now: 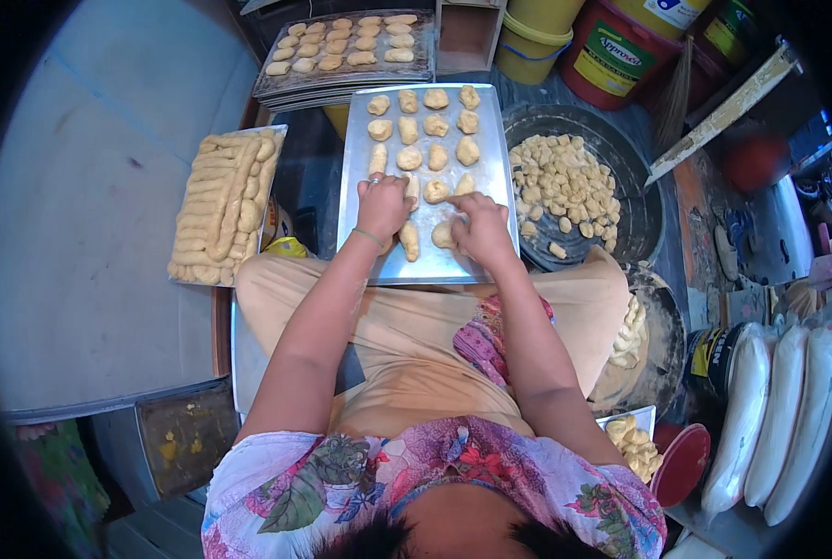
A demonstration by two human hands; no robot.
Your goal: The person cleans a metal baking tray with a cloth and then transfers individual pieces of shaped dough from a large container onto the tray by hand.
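Note:
A silver baking tray [358, 261] rests in front of me over my lap, carrying rows of pale dough pieces, some round and some long. My left hand [385, 207] is on its left side with fingers curled down over a dough piece [412, 191], whose end shows beside the fingertips. On the right side, my right hand [483, 229] has its forefinger stretched toward a round dough piece [436, 192], its fingers apart. Another dough piece [444, 235] lies by its thumb side. Both palms are turned down, so what lies under them is partly hidden.
At the right stands a round dark basin [635, 210] of small dough lumps. To the left is a tray packed with long dough rolls [216, 210]. Beyond, shaped dough pieces lie on stacked trays [276, 86]. Buckets [611, 51] stand at the far right.

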